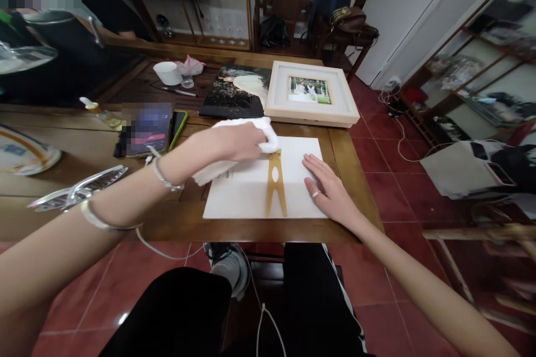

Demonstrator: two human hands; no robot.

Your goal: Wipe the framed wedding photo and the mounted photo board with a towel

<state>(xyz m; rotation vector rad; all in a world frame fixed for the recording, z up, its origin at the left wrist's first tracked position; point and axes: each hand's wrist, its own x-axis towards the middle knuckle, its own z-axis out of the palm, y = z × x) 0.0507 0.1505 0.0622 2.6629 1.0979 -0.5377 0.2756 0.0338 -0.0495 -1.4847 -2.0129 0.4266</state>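
A white board [247, 195] lies on the wooden table in front of me, with a gold A-shaped stand leg [275, 175] on its face. My left hand [240, 142] is closed on a white cloth [271, 135], close to the top end of the stand leg. Part of the cloth hangs down over the board's left side, where some small dark print shows. My right hand [329, 189] rests flat on the board's right edge, fingers stretched out and a ring on one finger.
Behind the board lie a framed photo [310, 89] and a dark photo print [234, 89]. To the left are a phone [151, 128], a dropper bottle [100, 114], a white cup [167, 73] and a silver rack-like object [79, 187]. Another person [113, 0] is across the table.
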